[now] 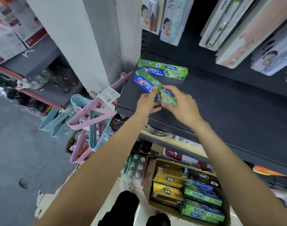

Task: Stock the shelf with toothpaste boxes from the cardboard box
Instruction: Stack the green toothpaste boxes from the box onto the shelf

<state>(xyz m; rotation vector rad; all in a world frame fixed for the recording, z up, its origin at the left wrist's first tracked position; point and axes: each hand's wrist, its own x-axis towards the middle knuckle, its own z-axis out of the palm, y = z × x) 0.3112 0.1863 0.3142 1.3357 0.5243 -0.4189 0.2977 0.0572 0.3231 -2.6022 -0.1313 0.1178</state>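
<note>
While both bare arms reach up from below, the left hand (147, 103) and the right hand (182, 103) meet over the front of the dark grey metal shelf (221, 111), sharing one long green-and-blue Crest toothpaste box (153, 86). That box lies slanted across the shelf's left end, its far end pointing up and left, its near end caught between the two hands. The left grip is closed with the thumb laid along the box's blue face and the fingers curled underneath; the right grip pinches the green end from the other side, fingers bent round it, though motion blur makes it hard to say just how tightly. Just behind it, toward the back panel, a second box of the same green-and-blue kind (163, 70) lies flat on the shelf, and the two seem to touch at their left ends. Down on the floor, under the lower shelves, an open brown cardboard box (150, 175) holds more stock: gold toothpaste boxes (169, 186) stacked on its left side, green-and-blue ones (203, 204) stacked on its right. Carded toothbrush packs (169, 25) hang above the shelf, and a bunch of pink and pale-blue plastic hangers (84, 123) hangs beside its left end.
</note>
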